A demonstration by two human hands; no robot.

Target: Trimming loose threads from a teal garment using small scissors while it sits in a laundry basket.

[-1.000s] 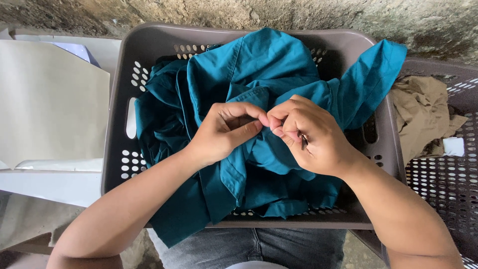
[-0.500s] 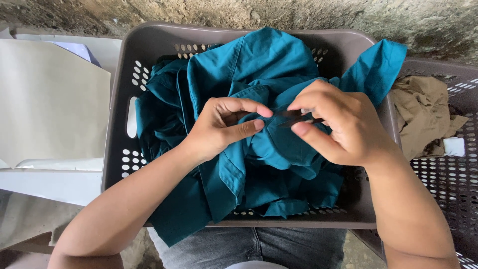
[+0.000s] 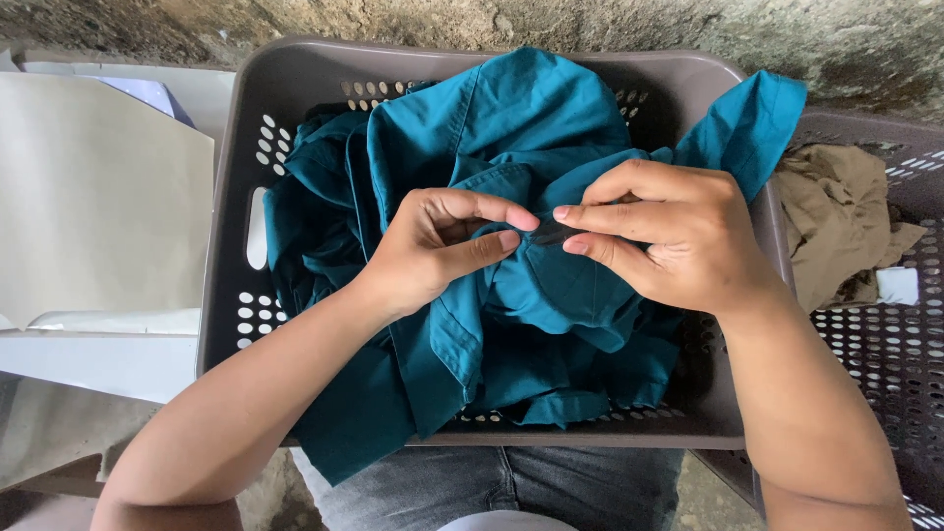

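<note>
- Pinching a fold of the teal shirt, the left hand closes thumb and forefinger on the cloth near the middle of the pile.
- Right hand grips the same fold from the other side, fingertips almost meeting the left hand's; a small dark piece shows between them, too small to tell what it is.
- Shirt lies bunched in the grey basket, one part hanging over the near rim, another draped over the right rim.
- Basket sits over the person's lap, jeans below it.
- Second basket stands just beside on the right, holding a tan cloth.
- Beige sheet lies to the left.
</note>
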